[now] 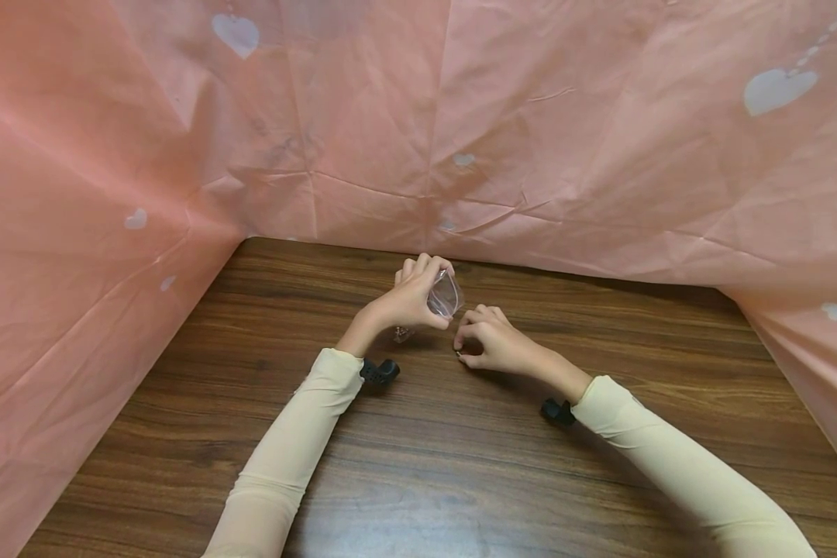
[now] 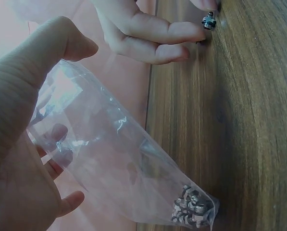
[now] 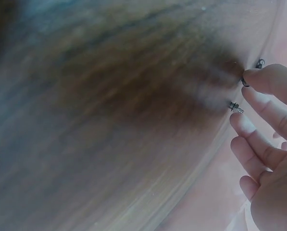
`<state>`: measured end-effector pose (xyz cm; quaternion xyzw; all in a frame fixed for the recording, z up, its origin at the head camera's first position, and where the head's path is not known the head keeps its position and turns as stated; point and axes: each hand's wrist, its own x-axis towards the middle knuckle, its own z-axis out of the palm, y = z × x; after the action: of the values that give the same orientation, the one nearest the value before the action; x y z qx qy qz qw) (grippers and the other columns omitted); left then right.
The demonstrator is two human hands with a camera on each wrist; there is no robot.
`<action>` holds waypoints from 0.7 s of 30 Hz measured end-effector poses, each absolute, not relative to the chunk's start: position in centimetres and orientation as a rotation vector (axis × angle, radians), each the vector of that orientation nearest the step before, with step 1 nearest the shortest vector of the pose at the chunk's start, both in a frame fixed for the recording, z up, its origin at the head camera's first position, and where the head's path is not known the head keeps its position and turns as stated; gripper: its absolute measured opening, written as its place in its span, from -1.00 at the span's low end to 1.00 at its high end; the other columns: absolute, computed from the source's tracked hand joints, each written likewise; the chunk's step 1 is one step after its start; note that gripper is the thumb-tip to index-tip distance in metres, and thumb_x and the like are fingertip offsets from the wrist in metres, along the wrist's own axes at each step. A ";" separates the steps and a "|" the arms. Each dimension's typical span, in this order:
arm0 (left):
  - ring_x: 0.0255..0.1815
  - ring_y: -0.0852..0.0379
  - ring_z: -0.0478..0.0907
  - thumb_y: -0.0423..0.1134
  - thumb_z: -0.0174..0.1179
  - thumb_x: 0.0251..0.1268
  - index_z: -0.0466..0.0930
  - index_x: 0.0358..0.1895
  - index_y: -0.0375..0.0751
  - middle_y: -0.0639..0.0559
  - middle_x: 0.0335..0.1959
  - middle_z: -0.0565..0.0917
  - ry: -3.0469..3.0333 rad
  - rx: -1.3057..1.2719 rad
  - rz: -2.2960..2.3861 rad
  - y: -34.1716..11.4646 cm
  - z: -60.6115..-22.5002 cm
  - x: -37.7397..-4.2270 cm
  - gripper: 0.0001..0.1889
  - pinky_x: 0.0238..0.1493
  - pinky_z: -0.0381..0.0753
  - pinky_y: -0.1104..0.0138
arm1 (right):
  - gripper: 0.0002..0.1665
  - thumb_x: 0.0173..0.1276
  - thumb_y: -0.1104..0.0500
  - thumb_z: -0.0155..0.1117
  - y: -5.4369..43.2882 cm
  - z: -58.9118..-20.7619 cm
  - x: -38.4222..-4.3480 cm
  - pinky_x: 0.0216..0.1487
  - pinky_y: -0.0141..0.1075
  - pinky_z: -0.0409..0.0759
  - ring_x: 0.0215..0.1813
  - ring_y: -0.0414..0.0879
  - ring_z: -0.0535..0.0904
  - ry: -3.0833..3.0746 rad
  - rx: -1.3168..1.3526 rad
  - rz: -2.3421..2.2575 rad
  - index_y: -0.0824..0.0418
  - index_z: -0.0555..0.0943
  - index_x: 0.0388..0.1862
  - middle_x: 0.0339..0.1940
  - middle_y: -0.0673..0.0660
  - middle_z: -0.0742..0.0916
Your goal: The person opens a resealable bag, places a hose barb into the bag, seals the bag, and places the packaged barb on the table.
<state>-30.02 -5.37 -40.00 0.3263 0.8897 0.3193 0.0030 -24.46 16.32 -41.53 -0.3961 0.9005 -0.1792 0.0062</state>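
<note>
My left hand (image 1: 410, 301) holds a clear plastic zip bag (image 1: 446, 293) near its mouth, which gapes toward the right. Several small metal fittings (image 2: 193, 208) lie bunched in the bag's bottom corner, low by the wood. Just right of the bag, my right hand (image 1: 497, 341) is down at the tabletop, its thumb and forefinger closed round a small dark metal fitting (image 3: 245, 82). Another metal fitting (image 3: 235, 107) stands close by its other fingertips, and one more small fitting (image 3: 260, 63) is beyond the thumb. The fingers partly hide the pinched piece.
Both hands are over a brown wood-grain table (image 1: 418, 465). A pink cloth with white hearts (image 1: 363, 139) hangs along the back and both sides, close behind the hands. A black wrist camera (image 1: 380, 372) sits at the left wrist, another black camera (image 1: 556, 411) at the right.
</note>
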 end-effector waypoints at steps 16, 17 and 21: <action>0.11 -0.11 0.19 -0.15 0.54 -0.16 0.25 0.25 -0.01 -0.09 0.08 0.34 2.799 1.033 1.000 -5.5 -40.0 -29.9 -0.16 0.21 0.19 0.01 | -0.89 0.18 0.24 0.48 16.2 -41.7 -24.5 0.22 0.13 0.32 -0.03 -0.01 0.44 2.816 -1.262 -0.551 0.11 0.67 -0.40 -0.16 0.08 0.67; 0.11 -0.11 0.19 -0.16 0.54 -0.16 0.25 0.25 -0.01 -0.09 0.08 0.35 2.798 1.033 1.002 -5.5 -40.0 -29.9 -0.17 0.21 0.19 0.01 | -0.88 0.18 0.25 0.48 16.2 -41.7 -24.5 0.21 0.13 0.32 -0.04 -0.01 0.44 2.819 -1.267 -0.547 0.10 0.66 -0.41 -0.16 0.08 0.67; 0.10 -0.10 0.18 -0.16 0.54 -0.15 0.25 0.24 0.00 -0.09 0.07 0.34 2.798 1.030 1.008 -5.5 -40.0 -29.9 -0.18 0.20 0.19 0.02 | -0.84 0.16 0.26 0.47 16.3 -41.8 -24.6 0.18 0.11 0.33 -0.06 -0.02 0.43 2.825 -1.275 -0.534 0.07 0.63 -0.45 -0.15 0.07 0.67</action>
<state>-29.91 -5.47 -39.96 0.3273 0.8890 0.3202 -0.0026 -24.61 16.28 -41.85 -0.4054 0.8983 -0.1698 -0.0017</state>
